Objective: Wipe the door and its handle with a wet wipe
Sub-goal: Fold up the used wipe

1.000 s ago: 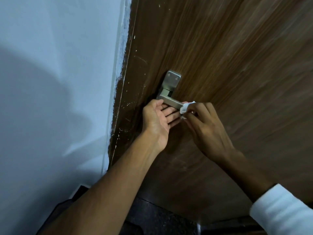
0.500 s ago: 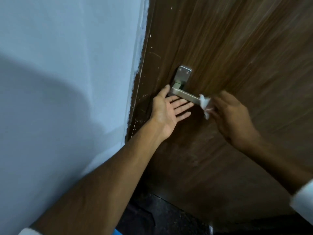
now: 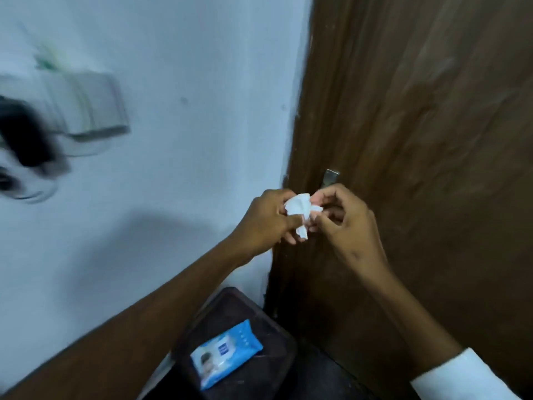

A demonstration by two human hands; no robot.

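Note:
A crumpled white wet wipe [image 3: 300,210] is held between both hands in front of the door's left edge. My left hand [image 3: 265,223] pinches it from the left and my right hand [image 3: 343,223] pinches it from the right. The brown wooden door [image 3: 427,125] fills the right side. Only the top of the metal handle plate [image 3: 331,177] shows above my right hand; the lever is hidden behind the hands. Neither hand touches the door.
A blue pack of wet wipes [image 3: 226,352] lies on a dark stool [image 3: 277,368] below, by the door's corner. The pale wall [image 3: 178,116] carries a blurred switch box [image 3: 89,105] and a dark object [image 3: 26,140] at far left.
Both hands have come off the handle and door and met around the wipe. The view has swung left and back, showing the wall, the stool and the wipe pack.

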